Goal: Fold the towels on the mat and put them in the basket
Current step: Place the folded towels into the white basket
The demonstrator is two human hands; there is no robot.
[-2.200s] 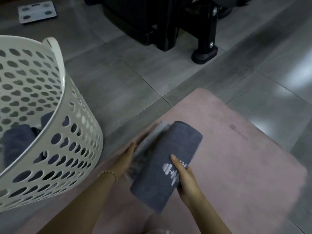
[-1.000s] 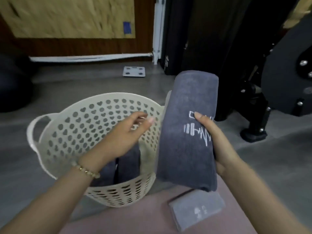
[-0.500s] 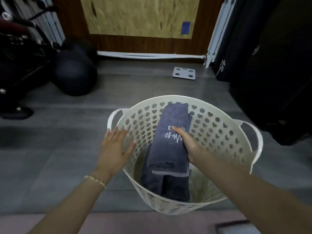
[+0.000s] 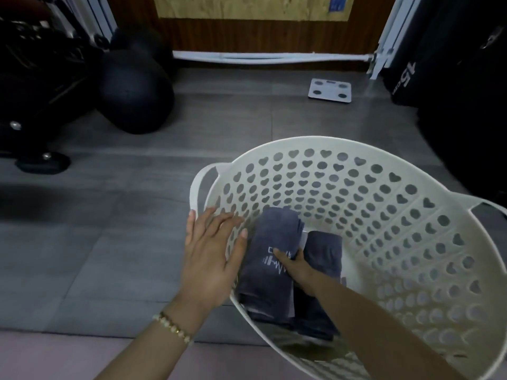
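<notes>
1. The right hand [image 4: 297, 267] grasps a folded grey towel [image 4: 260, 283]. Its thumb lies on the printed face and its other fingers are tucked out of sight under the towel's right edge. The towel is down inside the basket [image 4: 384, 204], against the wall nearest the left hand [image 4: 210, 259].
2. The left hand holds nothing. Its fingers [image 4: 210, 220] lie straight and spread against the basket's rim, seemingly steadying it.
3. Just right of the right hand's fingers sits a second towel [image 4: 325, 253], folded and in place.
4. This towel looks all but delivered, with only the letting go not yet done.
5. Only a strip of the pink mat [image 4: 55, 360] shows, below the left wrist, so I cannot tell whether more towels wait there. The right forearm hides the basket's floor, and the basket's near right side is cut off.
</notes>
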